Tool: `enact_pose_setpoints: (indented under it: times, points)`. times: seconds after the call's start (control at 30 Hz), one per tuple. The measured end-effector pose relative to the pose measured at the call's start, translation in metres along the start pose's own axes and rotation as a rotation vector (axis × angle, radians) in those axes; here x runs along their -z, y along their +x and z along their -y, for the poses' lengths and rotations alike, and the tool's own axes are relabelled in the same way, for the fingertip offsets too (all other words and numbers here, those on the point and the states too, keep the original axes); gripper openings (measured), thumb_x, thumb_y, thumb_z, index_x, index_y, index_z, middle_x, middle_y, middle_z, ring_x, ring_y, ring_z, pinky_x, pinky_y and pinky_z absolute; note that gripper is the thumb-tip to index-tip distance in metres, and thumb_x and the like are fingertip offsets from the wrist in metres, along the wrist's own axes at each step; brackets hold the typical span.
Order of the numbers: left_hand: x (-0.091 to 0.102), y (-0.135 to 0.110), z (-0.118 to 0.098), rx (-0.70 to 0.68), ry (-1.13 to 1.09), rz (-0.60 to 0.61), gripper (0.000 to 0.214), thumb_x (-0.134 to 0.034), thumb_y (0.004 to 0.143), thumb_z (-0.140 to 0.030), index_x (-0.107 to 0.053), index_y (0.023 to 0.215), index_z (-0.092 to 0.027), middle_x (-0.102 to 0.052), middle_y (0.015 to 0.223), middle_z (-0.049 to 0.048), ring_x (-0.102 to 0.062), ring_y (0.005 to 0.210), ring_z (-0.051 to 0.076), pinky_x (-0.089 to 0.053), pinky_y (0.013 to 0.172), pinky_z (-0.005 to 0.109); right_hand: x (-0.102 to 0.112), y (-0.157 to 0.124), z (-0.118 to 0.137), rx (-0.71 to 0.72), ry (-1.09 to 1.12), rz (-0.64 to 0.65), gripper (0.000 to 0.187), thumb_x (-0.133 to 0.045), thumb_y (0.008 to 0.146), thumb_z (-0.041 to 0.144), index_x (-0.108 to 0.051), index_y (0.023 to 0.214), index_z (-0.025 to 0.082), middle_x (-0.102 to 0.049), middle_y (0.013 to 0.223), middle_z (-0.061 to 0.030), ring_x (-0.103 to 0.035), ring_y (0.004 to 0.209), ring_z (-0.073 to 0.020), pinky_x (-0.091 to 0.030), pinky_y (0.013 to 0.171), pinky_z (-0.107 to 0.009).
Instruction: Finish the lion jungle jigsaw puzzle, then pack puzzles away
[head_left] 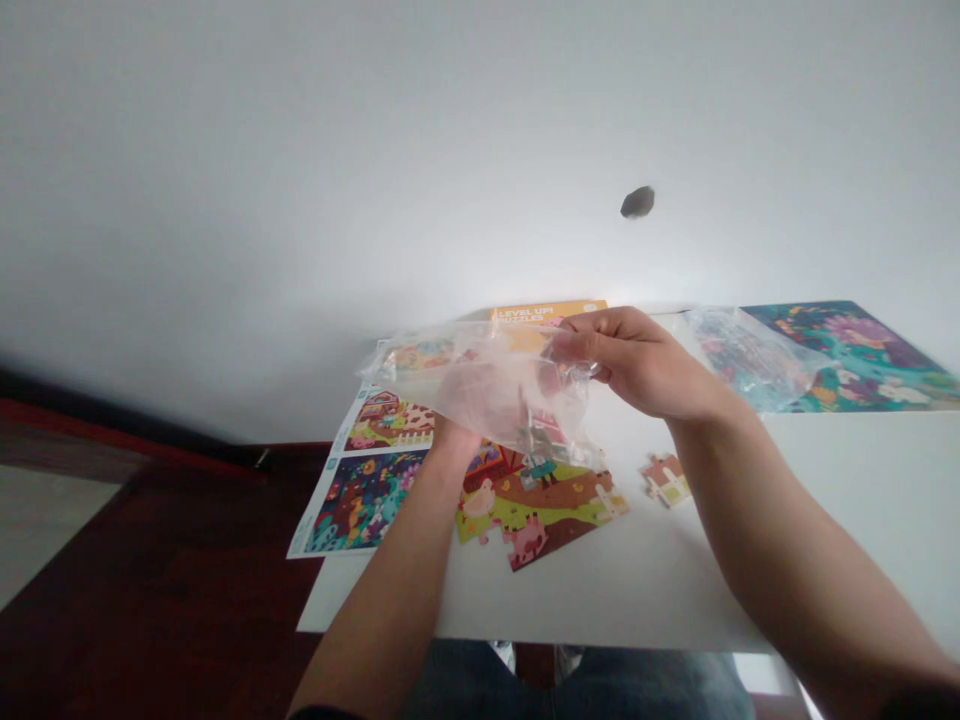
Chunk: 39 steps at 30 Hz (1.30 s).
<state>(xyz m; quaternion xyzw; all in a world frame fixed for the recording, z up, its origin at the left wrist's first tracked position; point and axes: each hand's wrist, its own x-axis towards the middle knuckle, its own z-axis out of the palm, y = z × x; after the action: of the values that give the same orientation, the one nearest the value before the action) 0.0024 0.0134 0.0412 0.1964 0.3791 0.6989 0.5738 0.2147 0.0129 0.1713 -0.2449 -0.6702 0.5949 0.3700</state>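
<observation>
A clear plastic bag (420,375) with a few puzzle pieces (544,425) in it is held up above the table. My right hand (626,350) pinches the bag's right edge between thumb and fingers. My left hand (461,415) supports the bag from the left; its fingers show only dimly through the plastic. Below lies a partly joined farm puzzle (559,505), with a hen, a pig and a fence. A loose puzzle piece (666,480) with a fence on it rests to the right of it, near my right forearm.
A picture sheet (330,525) overhangs the left edge of the white table (600,600). An orange puzzle box (551,312) stands at the back by the wall. On the right, another plastic bag with pieces (750,355) lies partly over a colourful underwater picture (874,345).
</observation>
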Motion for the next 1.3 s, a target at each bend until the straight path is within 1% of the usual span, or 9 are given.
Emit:
enact_pose_setpoints:
  times: [0.13,0.23,0.3,0.47,0.67,0.8,0.9,1.1,1.3]
  points:
    - [-0.006,-0.014,0.010,0.184,-0.009,0.114,0.020,-0.070,0.078,-0.030,-0.067,0.092,-0.015,-0.071,0.082,0.0053,-0.067,0.071,0.018,-0.055,0.070,0.031,-0.013,-0.004,0.005,0.156,0.131,-0.145,0.035,-0.060,0.091,0.044,-0.055,0.069,0.017,-0.052,0.067,0.0010,-0.050,0.064,-0.0104,-0.044,0.061,-0.026]
    - [-0.010,-0.028,0.008,0.494,-0.071,0.320,0.044,-0.063,0.081,-0.050,-0.065,0.107,-0.014,-0.070,0.104,0.0148,-0.069,0.090,0.029,-0.056,0.077,0.044,-0.021,-0.005,0.005,0.228,0.155,-0.186,0.034,-0.058,0.092,0.047,-0.054,0.072,0.019,-0.052,0.071,0.0009,-0.051,0.068,-0.0113,-0.044,0.063,-0.026]
    - [-0.010,-0.035,0.004,0.598,-0.147,0.418,0.056,-0.055,0.081,-0.062,-0.064,0.112,-0.015,-0.068,0.110,0.0177,-0.069,0.093,0.032,-0.056,0.074,0.046,-0.026,-0.005,0.004,0.236,0.140,-0.159,0.035,-0.057,0.092,0.049,-0.055,0.074,0.019,-0.052,0.071,0.0011,-0.052,0.069,-0.0116,-0.044,0.064,-0.026]
    - [-0.002,-0.035,-0.007,0.484,-0.272,0.316,0.043,-0.045,0.090,-0.053,-0.065,0.102,-0.017,-0.070,0.089,0.0109,-0.064,0.059,0.017,-0.051,0.047,0.025,-0.027,-0.003,0.001,0.217,0.008,-0.112,0.038,-0.056,0.092,0.054,-0.061,0.079,0.018,-0.058,0.075,-0.0004,-0.056,0.078,-0.0136,-0.047,0.072,-0.028]
    - [0.002,-0.025,-0.023,0.348,-0.366,0.208,0.031,-0.038,0.099,-0.031,-0.063,0.115,-0.025,-0.064,0.079,0.0008,-0.046,0.042,0.003,-0.040,0.040,0.012,-0.033,-0.031,-0.036,0.083,-0.408,-0.248,0.053,-0.030,0.100,0.055,-0.063,0.119,0.019,-0.066,0.114,-0.0122,-0.060,0.109,-0.0240,-0.047,0.094,-0.045]
    - [0.005,-0.023,-0.028,0.306,-0.371,0.190,0.032,-0.042,0.099,-0.033,-0.059,0.126,-0.029,-0.066,0.093,0.0028,-0.046,0.044,0.001,-0.040,0.043,0.012,-0.060,-0.068,-0.089,0.059,-0.955,0.153,0.070,-0.055,0.085,0.065,-0.047,0.144,0.028,-0.037,0.154,-0.0140,-0.026,0.142,-0.0416,-0.016,0.111,-0.067]
    - [0.009,-0.022,-0.027,0.300,-0.371,0.185,0.034,-0.044,0.099,-0.033,-0.056,0.131,-0.031,-0.067,0.096,0.0028,-0.046,0.044,0.001,-0.039,0.043,0.012,-0.072,-0.087,-0.117,0.015,-1.089,0.297,0.072,-0.045,0.086,0.072,-0.040,0.148,0.036,-0.021,0.162,-0.0085,-0.015,0.146,-0.0432,-0.006,0.111,-0.072]
    - [0.016,-0.017,-0.023,0.306,-0.403,0.217,0.034,-0.043,0.099,-0.034,-0.055,0.130,-0.032,-0.064,0.084,-0.0006,-0.049,0.046,0.003,-0.040,0.045,0.013,-0.057,-0.102,-0.128,-0.124,-1.258,0.135,0.065,-0.038,0.093,0.064,-0.035,0.151,0.034,-0.021,0.162,-0.0086,-0.016,0.146,-0.0434,-0.008,0.110,-0.072]
    - [0.015,-0.015,-0.020,0.339,-0.439,0.271,0.035,-0.042,0.097,-0.032,-0.055,0.130,-0.029,-0.063,0.080,-0.0009,-0.051,0.046,0.004,-0.042,0.045,0.014,-0.038,-0.126,-0.111,-0.086,-1.258,0.073,0.064,-0.044,0.094,0.052,-0.033,0.152,0.026,-0.027,0.160,-0.0127,-0.021,0.146,-0.0385,-0.021,0.113,-0.063]
